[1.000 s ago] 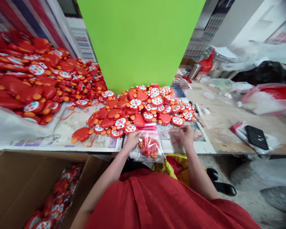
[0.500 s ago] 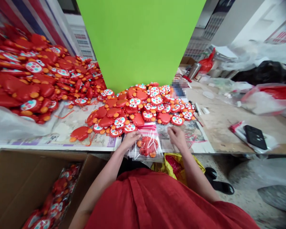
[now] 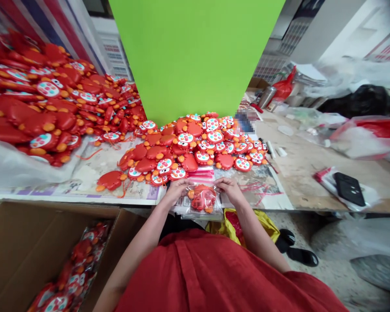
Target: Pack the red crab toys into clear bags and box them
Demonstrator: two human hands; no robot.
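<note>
A clear plastic bag [image 3: 198, 210] with a red crab-shaped toy [image 3: 203, 198] inside lies at the table's front edge, over a stack of flat bags. My left hand [image 3: 177, 191] pinches the bag's upper left corner. At the upper right corner, my right hand [image 3: 229, 189] pinches it as well, fingers closed. Just beyond the hands show the pink strips [image 3: 200, 174] of other bags. A heap of loose red toys [image 3: 188, 162], with white dotted faces and orange feet, spreads behind them.
A larger pile of the toys [image 3: 61, 93] fills the left side. An open cardboard box [image 3: 16, 247] at lower left holds bagged toys [image 3: 74, 277]. A green panel [image 3: 195, 56] rises behind the heap. Right of me lie a black phone [image 3: 349, 189] and plastic bags [image 3: 367, 134].
My right hand has moved left and down from beside the bag and now grips its upper right corner. The bag's top edge has come lower, uncovering more pink strips behind.
</note>
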